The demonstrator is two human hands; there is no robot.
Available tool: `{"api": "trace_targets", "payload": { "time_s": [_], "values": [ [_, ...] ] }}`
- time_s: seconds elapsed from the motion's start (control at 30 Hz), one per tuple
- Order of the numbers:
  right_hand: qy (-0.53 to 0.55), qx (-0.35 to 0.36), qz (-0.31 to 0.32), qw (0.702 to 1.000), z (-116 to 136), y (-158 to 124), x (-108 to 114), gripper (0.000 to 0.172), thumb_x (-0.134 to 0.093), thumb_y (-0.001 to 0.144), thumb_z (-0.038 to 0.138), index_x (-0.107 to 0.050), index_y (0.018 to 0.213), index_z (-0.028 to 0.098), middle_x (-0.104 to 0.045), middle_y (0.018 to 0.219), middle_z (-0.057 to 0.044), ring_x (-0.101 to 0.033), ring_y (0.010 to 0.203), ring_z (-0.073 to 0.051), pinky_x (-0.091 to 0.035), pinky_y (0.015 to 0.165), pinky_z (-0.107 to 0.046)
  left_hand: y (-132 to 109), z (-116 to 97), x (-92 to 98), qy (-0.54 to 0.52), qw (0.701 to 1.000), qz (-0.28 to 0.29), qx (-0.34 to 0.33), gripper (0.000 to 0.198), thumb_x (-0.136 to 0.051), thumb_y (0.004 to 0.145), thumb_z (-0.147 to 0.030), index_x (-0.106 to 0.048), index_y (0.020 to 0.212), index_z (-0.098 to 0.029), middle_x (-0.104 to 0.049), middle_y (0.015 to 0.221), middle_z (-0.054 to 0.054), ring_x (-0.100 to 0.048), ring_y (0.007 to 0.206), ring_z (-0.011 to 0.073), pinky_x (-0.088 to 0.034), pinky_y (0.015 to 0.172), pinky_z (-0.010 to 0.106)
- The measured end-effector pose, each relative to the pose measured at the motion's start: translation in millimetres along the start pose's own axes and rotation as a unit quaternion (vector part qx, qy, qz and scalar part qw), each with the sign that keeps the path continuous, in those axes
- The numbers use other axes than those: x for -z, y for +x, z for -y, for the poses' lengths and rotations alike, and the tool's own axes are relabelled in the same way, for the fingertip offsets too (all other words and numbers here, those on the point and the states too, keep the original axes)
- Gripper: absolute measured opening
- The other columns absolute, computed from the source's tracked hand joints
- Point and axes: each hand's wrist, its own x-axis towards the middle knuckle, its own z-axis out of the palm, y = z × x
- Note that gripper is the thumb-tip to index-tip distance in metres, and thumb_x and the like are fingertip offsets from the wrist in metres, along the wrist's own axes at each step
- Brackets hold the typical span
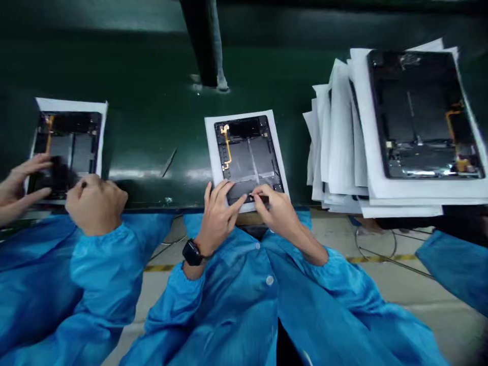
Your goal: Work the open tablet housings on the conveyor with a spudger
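An opened tablet [240, 157] lies on a white sheet [211, 137] right in front of me, its dark inside and an orange flex cable [228, 147] showing. My left hand [221, 211], with a black watch on the wrist, rests on the tablet's lower left edge with fingers stretched out. At the lower edge, my right hand [278, 208] pinches a small dark tool [262, 199]; its kind is mostly hidden by the fingers. Its tip is close to my left index finger, over the tablet's bottom part.
Pointed dark tweezers [169, 163] lie on the green table [152, 117] to the left. A co-worker's hands [95, 203] work on another opened tablet [82, 142] there. At right stands a stack of white sheets [343, 127] topped by an opened tablet [423, 117]. A post [204, 46] rises behind.
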Motion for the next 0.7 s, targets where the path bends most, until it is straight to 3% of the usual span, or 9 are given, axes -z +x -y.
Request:
{"api": "trace_targets", "payload": {
  "time_s": [0.17, 0.37, 0.53, 0.7],
  "values": [
    [-0.07, 0.025, -0.036, 0.997, 8, -16, -11, 0.013, -0.049, 0.107, 0.017, -0.061, 0.11, 0.022, -0.079, 0.099, -0.009, -0.077, 0.089, -0.024, -0.059, 0.077, -0.033, 0, -3, -1.7, 0.021, 1.0, 0.017, -0.011, 0.044, -0.057, 0.102, -0.012, -0.063, 0.141, -0.03, -0.048, 0.16, 0.015, -0.035, 0.158, 0.0344, -0.026, 0.128, 0.072],
    [-0.154, 0.058, -0.077, 0.983, 13, -32, -24, 0.016, -0.049, 0.107, 0.013, -0.06, 0.117, 0.017, -0.079, 0.1, -0.014, -0.078, 0.088, -0.027, -0.062, 0.077, -0.037, 2, -3, 0.8, 0.016, 1.0, 0.019, -0.007, 0.041, -0.06, 0.102, -0.014, -0.066, 0.139, -0.029, -0.054, 0.155, 0.017, -0.043, 0.154, 0.0348, -0.03, 0.126, 0.071],
    [-0.116, 0.057, -0.096, 0.987, 10, -37, -24, 0.015, -0.051, 0.107, 0.012, -0.06, 0.117, 0.018, -0.079, 0.098, -0.012, -0.078, 0.084, -0.025, -0.063, 0.076, -0.036, 2, -2, 0.8, -0.01, 1.0, 0.006, 0.014, 0.038, -0.059, 0.103, -0.015, -0.067, 0.138, -0.03, -0.057, 0.154, 0.014, -0.046, 0.152, 0.0309, -0.029, 0.128, 0.067],
    [-0.053, 0.049, -0.13, 0.989, 4, -36, -22, 0.017, -0.054, 0.106, 0.014, -0.061, 0.12, 0.021, -0.08, 0.103, -0.009, -0.079, 0.092, -0.024, -0.063, 0.082, -0.034, 1, -2, 0.3, -0.017, 1.0, -0.002, 0.016, 0.037, -0.059, 0.104, -0.015, -0.067, 0.137, -0.029, -0.058, 0.154, 0.014, -0.045, 0.153, 0.0298, -0.028, 0.129, 0.066]
  ]
}}
